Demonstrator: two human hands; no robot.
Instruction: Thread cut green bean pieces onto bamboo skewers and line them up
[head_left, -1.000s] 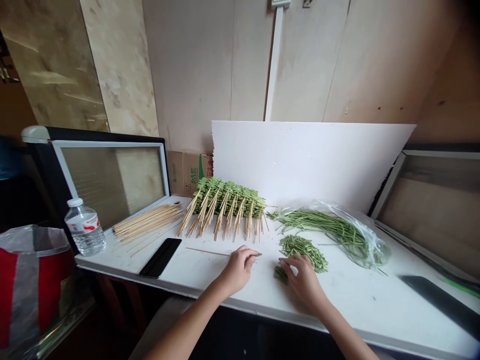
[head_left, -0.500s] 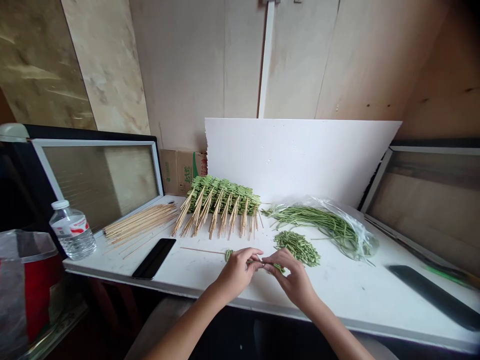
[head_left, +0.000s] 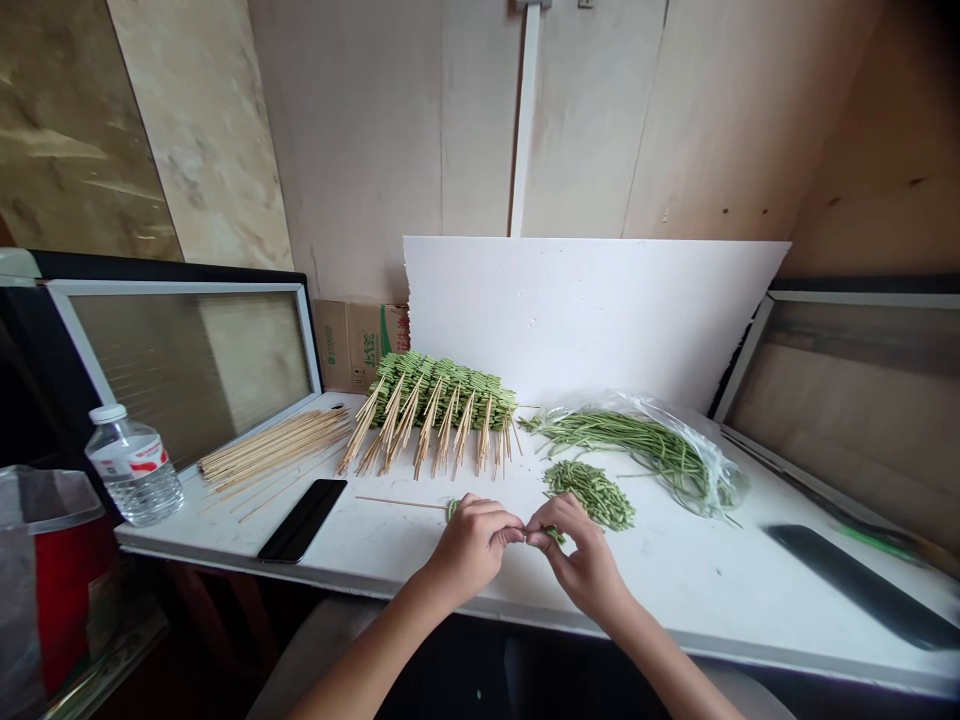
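My left hand (head_left: 466, 552) is closed around a thin bamboo skewer (head_left: 401, 502), which sticks out to the left above the white table. Beside its knuckles, green bean pieces (head_left: 451, 509) show on the skewer. My right hand (head_left: 583, 562) is pinched, its fingertips meeting those of the left. Green bean pieces (head_left: 556, 535) peek out at its fingers; the skewer's tip is hidden. Just behind the right hand lies a pile of cut green beans (head_left: 600, 495).
Finished bean skewers (head_left: 450, 395) are stacked at the back. Loose skewers (head_left: 274, 445), a phone (head_left: 303, 520) and a water bottle (head_left: 135, 466) stand left. To the right are long beans (head_left: 630, 440) in a plastic bag (head_left: 724, 485) and a dark elongated object (head_left: 862, 585).
My fingertips have come closer together, and the bit of skewer that showed between them is now covered. The whole view has shifted slightly.
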